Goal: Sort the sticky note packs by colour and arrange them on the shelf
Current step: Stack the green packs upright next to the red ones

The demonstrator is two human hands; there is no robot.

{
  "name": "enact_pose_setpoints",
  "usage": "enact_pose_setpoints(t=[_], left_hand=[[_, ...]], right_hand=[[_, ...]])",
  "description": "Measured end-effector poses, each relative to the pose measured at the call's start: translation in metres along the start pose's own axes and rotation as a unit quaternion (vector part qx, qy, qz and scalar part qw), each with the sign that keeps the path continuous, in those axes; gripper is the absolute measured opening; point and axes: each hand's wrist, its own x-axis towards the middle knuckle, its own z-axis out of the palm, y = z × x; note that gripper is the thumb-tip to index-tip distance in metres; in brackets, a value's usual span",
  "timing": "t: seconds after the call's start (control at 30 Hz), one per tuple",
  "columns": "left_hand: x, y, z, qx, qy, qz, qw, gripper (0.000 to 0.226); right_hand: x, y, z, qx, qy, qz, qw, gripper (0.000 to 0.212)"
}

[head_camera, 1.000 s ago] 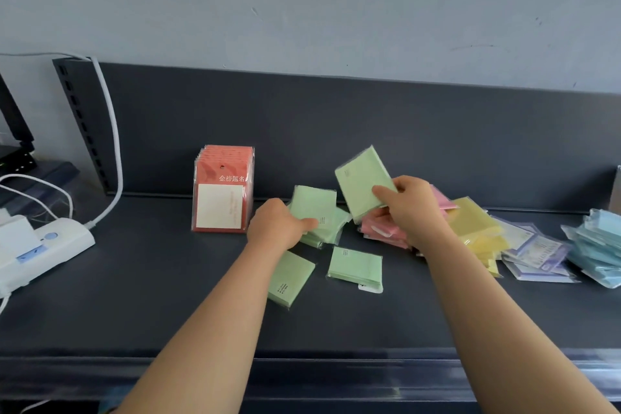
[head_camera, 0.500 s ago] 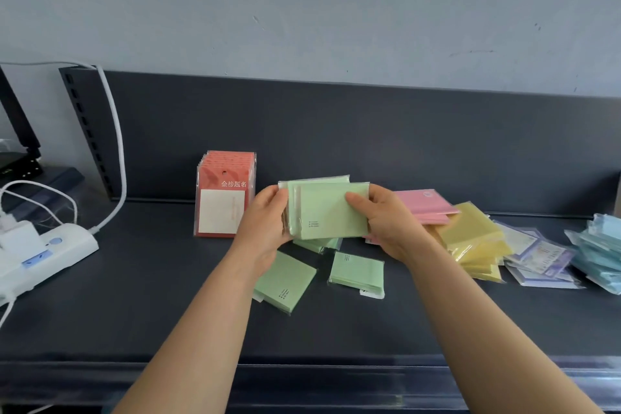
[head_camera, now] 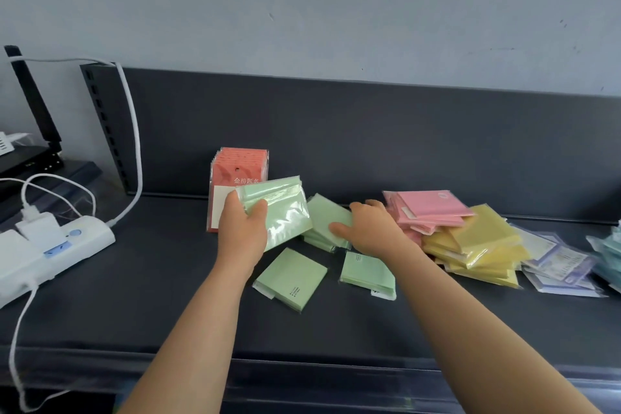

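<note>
My left hand (head_camera: 242,228) grips a small stack of green sticky note packs (head_camera: 284,212), held tilted just above the dark shelf (head_camera: 134,296). My right hand (head_camera: 369,228) takes hold of the top of a green pile (head_camera: 327,220) lying on the shelf, thumb under its near edge. Two more green packs lie flat in front, one (head_camera: 290,279) below my left hand and one (head_camera: 368,274) below my right. A row of red packs (head_camera: 240,166) stands upright against the back panel. Pink (head_camera: 426,208), yellow (head_camera: 480,245), purple (head_camera: 554,262) and teal (head_camera: 608,249) piles lie to the right.
A white power strip (head_camera: 57,245) with plugs and white cables (head_camera: 134,144) sits at the left end of the shelf. A black device with an antenna (head_camera: 32,101) stands behind it. The shelf's front lip (head_camera: 302,366) runs below my forearms.
My right hand has let go of the green stack and dropped to the green pile on the shelf. My left hand keeps the stack, now tilted and lower to the left.
</note>
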Motion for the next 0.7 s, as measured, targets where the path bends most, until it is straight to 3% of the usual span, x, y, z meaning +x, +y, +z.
enact_pose_setpoints(t=[0.1,0.17,0.3,0.4,0.6,0.7], left_hand=[[0.0,-0.007,-0.005,0.015,0.013,-0.002,1.0,0.015],[0.001,-0.01,-0.009,0.029,0.023,0.005,0.999,0.015],[0.0,-0.011,-0.011,0.04,0.029,0.009,0.999,0.016],[0.0,-0.006,-0.006,0.044,0.001,-0.006,0.999,0.018],[-0.001,0.003,0.004,-0.046,-0.097,-0.064,0.992,0.025],[-0.002,0.002,0.003,0.002,-0.099,-0.031,0.995,0.039]], right_hand=[[0.001,-0.004,-0.003,0.007,0.064,-0.009,0.998,0.042],[0.001,-0.004,-0.009,0.114,0.1,-0.009,0.988,0.034],[-0.005,0.004,-0.029,0.368,0.143,0.016,0.918,0.009],[-0.01,0.008,-0.037,0.486,0.085,-0.003,0.87,0.011],[-0.009,-0.008,-0.022,0.456,0.042,-0.034,0.889,0.026],[-0.005,-0.017,-0.011,0.452,0.046,-0.05,0.889,0.028]])
